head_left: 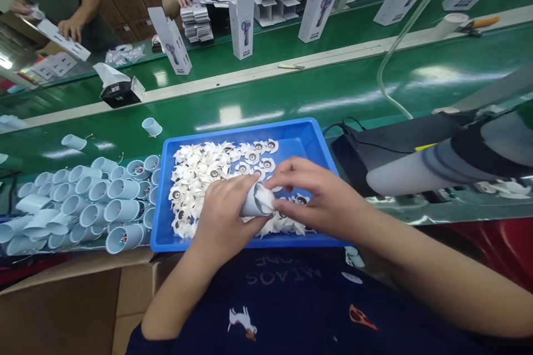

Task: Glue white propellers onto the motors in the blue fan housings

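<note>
My left hand (227,213) is wrapped round a light-blue plastic cylinder (250,204), its open end tilted toward the right. With thumb and fingertips, my right hand (314,197) pinches a white fan blade wheel (265,197) at the mouth of that cylinder. The wheel sits partly inside the rim; how deep is hidden by my fingers. Both hands are above a blue tray (314,147) holding many loose white fan wheels (200,175), some with dark round hubs showing.
Light-blue cylinders (120,211) are piled left of the tray, two more lying on the green bench (258,94). A grey-white tube-shaped machine part (408,175) juts in at right. Across the bench stand printed boxes (244,28); two people handle boxes and papers there.
</note>
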Demonstrator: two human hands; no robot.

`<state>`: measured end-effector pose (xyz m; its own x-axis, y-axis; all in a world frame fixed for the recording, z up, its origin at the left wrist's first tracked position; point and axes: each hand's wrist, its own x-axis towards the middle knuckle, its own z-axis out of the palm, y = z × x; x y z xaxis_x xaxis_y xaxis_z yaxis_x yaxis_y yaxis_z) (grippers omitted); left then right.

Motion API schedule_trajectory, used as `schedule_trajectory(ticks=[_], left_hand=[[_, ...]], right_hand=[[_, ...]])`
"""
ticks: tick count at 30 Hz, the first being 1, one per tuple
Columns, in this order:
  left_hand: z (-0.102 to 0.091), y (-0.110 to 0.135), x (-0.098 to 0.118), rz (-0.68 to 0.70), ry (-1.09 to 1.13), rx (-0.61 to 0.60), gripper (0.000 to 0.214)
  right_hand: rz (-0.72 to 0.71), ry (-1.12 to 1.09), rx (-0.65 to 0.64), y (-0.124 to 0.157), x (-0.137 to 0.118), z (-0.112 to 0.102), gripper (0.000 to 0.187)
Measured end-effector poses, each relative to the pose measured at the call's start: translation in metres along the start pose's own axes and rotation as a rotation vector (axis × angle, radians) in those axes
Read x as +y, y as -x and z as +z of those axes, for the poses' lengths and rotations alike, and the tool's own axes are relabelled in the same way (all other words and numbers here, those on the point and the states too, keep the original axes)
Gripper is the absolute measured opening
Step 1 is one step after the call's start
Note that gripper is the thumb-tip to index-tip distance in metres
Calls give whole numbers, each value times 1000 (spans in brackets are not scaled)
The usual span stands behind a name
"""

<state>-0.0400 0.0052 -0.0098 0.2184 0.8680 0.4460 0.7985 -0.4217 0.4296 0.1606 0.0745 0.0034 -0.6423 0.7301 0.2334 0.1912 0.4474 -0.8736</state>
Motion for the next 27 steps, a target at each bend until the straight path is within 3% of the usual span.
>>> schedule_trajectory(ticks=[2,4,11,17,20,22,24,27], left_hand=[[3,0,2,48,-19,62,47],[5,-1,3,68,-24,131,44],[3,-4,-6,87,-71,176,51],[-7,-14,-22,131,-21,82,65],[-10,-47,-37,67,-64,-23,67],[-6,-83,-54,-135,-159,-118,61],[3,-123,-75,-358,-246,-173,59],[13,-171,-107,-482,-284,-205,53]], right_hand=[[-172,276,30,-4,-7,3,18],[-244,382,38,-9,-12,6,16],[-201,322,68,-11,-12,4,2],[-332,482,181,5,-7,2,30],[-398,518,294,18,-5,-9,17],[-408,484,385,27,-8,-15,10],[-434,439,380,35,-12,-16,12],[-534,417,325,50,-8,-11,24]])
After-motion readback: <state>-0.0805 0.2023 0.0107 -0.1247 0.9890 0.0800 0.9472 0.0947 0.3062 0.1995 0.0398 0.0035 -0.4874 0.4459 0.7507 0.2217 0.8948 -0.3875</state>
